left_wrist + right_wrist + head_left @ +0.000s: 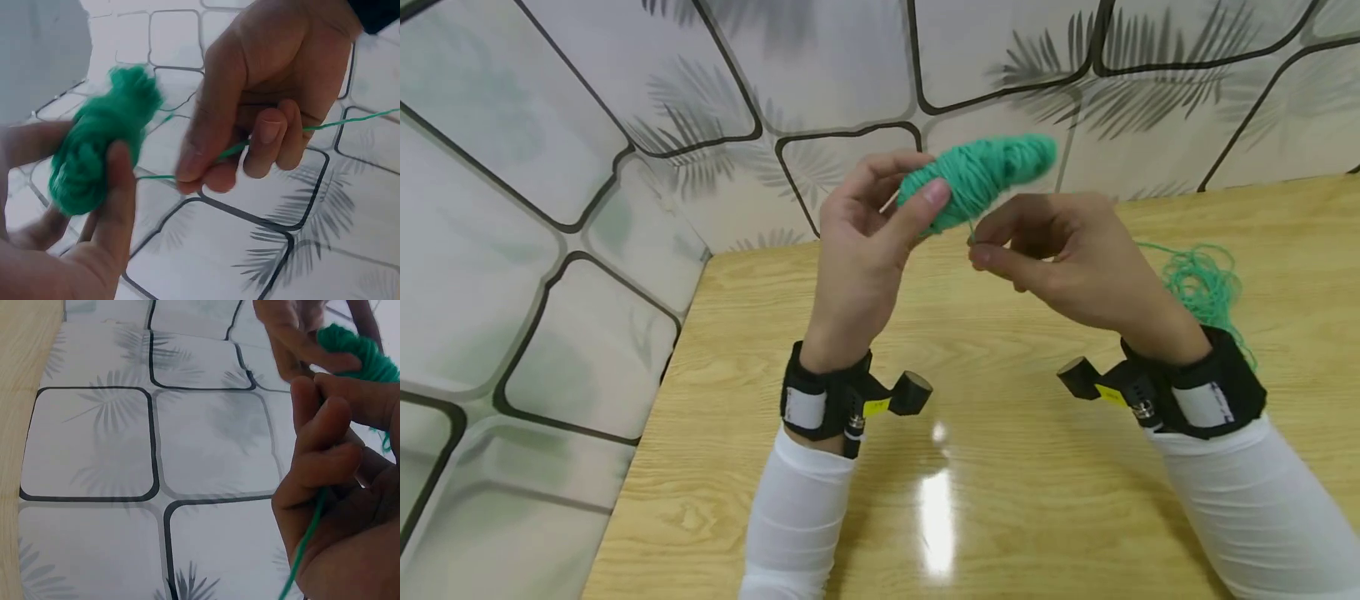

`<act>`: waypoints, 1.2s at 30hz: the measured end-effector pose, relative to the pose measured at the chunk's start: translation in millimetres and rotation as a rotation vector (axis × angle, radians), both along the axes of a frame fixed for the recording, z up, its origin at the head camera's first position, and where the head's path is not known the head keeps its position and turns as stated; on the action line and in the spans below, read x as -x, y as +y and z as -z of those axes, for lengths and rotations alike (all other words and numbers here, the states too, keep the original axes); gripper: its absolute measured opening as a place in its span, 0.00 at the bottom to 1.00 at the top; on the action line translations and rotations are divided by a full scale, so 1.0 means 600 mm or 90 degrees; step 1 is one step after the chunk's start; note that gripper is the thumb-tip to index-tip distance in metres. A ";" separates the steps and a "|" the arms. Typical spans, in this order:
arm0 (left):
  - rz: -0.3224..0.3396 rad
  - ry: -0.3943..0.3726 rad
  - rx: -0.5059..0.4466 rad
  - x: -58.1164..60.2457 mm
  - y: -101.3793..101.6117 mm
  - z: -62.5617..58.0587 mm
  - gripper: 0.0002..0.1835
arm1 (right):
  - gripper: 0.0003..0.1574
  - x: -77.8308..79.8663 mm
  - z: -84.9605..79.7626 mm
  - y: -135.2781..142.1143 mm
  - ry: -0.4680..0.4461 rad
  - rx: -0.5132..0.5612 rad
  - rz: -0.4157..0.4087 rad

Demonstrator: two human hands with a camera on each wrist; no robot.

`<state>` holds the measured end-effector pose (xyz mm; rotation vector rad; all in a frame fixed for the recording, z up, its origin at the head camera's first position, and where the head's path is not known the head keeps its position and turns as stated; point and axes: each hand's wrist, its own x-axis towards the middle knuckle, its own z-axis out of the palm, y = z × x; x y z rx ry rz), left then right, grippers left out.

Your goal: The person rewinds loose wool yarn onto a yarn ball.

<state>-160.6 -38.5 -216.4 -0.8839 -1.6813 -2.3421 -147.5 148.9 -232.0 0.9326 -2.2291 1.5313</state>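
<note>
My left hand (pixel 868 237) grips a wound bundle of green yarn (pixel 977 175) above the table, thumb in front and fingers behind. Just right of it, my right hand (pixel 1067 254) pinches the yarn strand (pixel 156 177) between thumb and forefinger. In the left wrist view the strand runs taut from the bundle into those fingertips, passes through the curled fingers and leaves on the far side. The right wrist view shows the strand trailing down out of the right palm, with the bundle (pixel 362 353) partly hidden behind the fingers.
A loose tangle of green yarn (pixel 1202 283) lies on the wooden table (pixel 1000 500), behind the right wrist. A wall covering with black-outlined stone shapes and leaf prints (pixel 842 75) borders the table at the back and left. Each wrist wears a black strap with a small camera.
</note>
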 end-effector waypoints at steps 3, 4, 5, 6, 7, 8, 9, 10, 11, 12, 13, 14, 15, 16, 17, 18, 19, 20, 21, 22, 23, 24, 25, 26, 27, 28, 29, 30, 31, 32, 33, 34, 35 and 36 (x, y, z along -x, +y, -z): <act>-0.101 0.008 0.069 0.012 0.000 0.007 0.12 | 0.08 -0.004 0.003 -0.001 0.018 -0.032 0.018; -0.131 0.021 0.127 0.015 0.001 0.010 0.12 | 0.08 -0.007 0.001 0.000 0.026 -0.028 0.027; -0.157 0.043 0.198 0.018 0.002 0.014 0.13 | 0.09 -0.009 -0.002 0.002 0.039 -0.020 0.040; -0.172 0.067 0.267 0.020 0.004 0.017 0.13 | 0.09 -0.012 -0.006 0.005 0.048 -0.002 0.054; -0.171 0.084 0.331 0.020 0.007 0.018 0.12 | 0.09 -0.015 -0.010 0.008 0.058 0.024 0.059; -0.156 0.098 0.383 0.020 0.009 0.019 0.12 | 0.08 -0.016 -0.014 0.011 0.064 0.055 0.062; -0.130 0.103 0.420 0.019 0.011 0.017 0.12 | 0.08 -0.018 -0.017 0.014 0.068 0.088 0.061; -0.095 0.102 0.444 0.016 0.013 0.015 0.11 | 0.07 -0.017 -0.020 0.016 0.073 0.118 0.060; -0.054 0.106 0.444 0.013 0.014 0.013 0.11 | 0.07 -0.017 -0.022 0.017 0.082 0.134 0.066; -0.004 0.104 0.416 0.009 0.015 0.009 0.12 | 0.07 -0.015 -0.022 0.017 0.082 0.159 0.060; 0.043 0.097 0.373 0.004 0.016 0.004 0.11 | 0.08 -0.011 -0.021 0.017 0.068 0.187 0.042; 0.082 0.091 0.317 -0.001 0.016 0.000 0.11 | 0.09 -0.006 -0.016 0.017 0.062 0.199 0.031; 0.105 0.083 0.257 -0.006 0.015 -0.004 0.12 | 0.07 -0.001 -0.012 0.015 0.065 0.191 0.036; 0.120 0.081 0.192 -0.008 0.014 -0.006 0.12 | 0.08 0.001 -0.010 0.011 0.059 0.186 0.035; 0.120 0.072 0.124 -0.010 0.013 -0.008 0.12 | 0.07 0.002 -0.008 0.006 0.049 0.171 0.036; 0.104 0.057 0.067 -0.010 0.012 -0.010 0.12 | 0.07 0.002 -0.006 0.002 0.032 0.163 0.031; 0.064 0.043 0.032 -0.008 0.010 -0.010 0.12 | 0.06 0.001 -0.004 -0.003 0.022 0.136 0.039; 0.013 0.037 0.009 -0.004 0.008 -0.008 0.12 | 0.06 -0.001 -0.004 -0.007 0.028 0.095 0.059; -0.040 0.031 0.002 0.001 0.005 -0.005 0.12 | 0.05 -0.005 -0.006 -0.012 0.028 0.062 0.075; -0.091 0.030 0.011 0.006 0.002 -0.002 0.12 | 0.06 -0.009 -0.008 -0.014 0.020 0.049 0.076; -0.137 0.032 0.041 0.010 0.000 0.001 0.12 | 0.06 -0.010 -0.007 -0.014 0.024 0.035 0.081; -0.183 0.046 0.100 0.013 -0.003 0.005 0.12 | 0.06 -0.010 -0.007 -0.013 0.028 0.037 0.083; -0.216 0.057 0.171 0.015 -0.005 0.009 0.12 | 0.07 -0.009 -0.007 -0.012 0.038 0.047 0.081; -0.228 0.070 0.245 0.016 -0.008 0.012 0.12 | 0.07 -0.007 -0.007 -0.009 0.048 0.073 0.073; -0.212 0.073 0.316 0.015 -0.010 0.014 0.11 | 0.07 -0.006 -0.008 -0.007 0.058 0.100 0.067; -0.177 0.079 0.381 0.013 -0.013 0.015 0.11 | 0.07 -0.004 -0.010 -0.004 0.071 0.121 0.066; -0.127 0.087 0.428 0.011 -0.014 0.015 0.10 | 0.07 -0.002 -0.011 -0.002 0.079 0.139 0.067; -0.064 0.084 0.447 0.009 -0.013 0.014 0.10 | 0.07 0.000 -0.012 0.001 0.079 0.159 0.069; 0.011 0.069 0.432 0.006 -0.012 0.012 0.10 | 0.07 0.002 -0.012 0.004 0.075 0.179 0.064; 0.075 0.064 0.397 0.004 -0.011 0.010 0.10 | 0.07 0.003 -0.012 0.005 0.057 0.197 0.059; 0.131 0.050 0.340 0.001 -0.010 0.008 0.10 | 0.07 0.004 -0.011 0.006 0.040 0.207 0.047; 0.166 0.043 0.270 0.000 -0.008 0.006 0.11 | 0.07 0.006 -0.009 0.006 0.029 0.212 0.036; 0.183 0.037 0.197 -0.002 -0.006 0.005 0.11 | 0.07 0.007 -0.007 0.005 0.015 0.207 0.032; 0.176 0.026 0.125 -0.003 -0.004 0.002 0.11 | 0.08 0.008 -0.005 0.003 0.003 0.195 0.022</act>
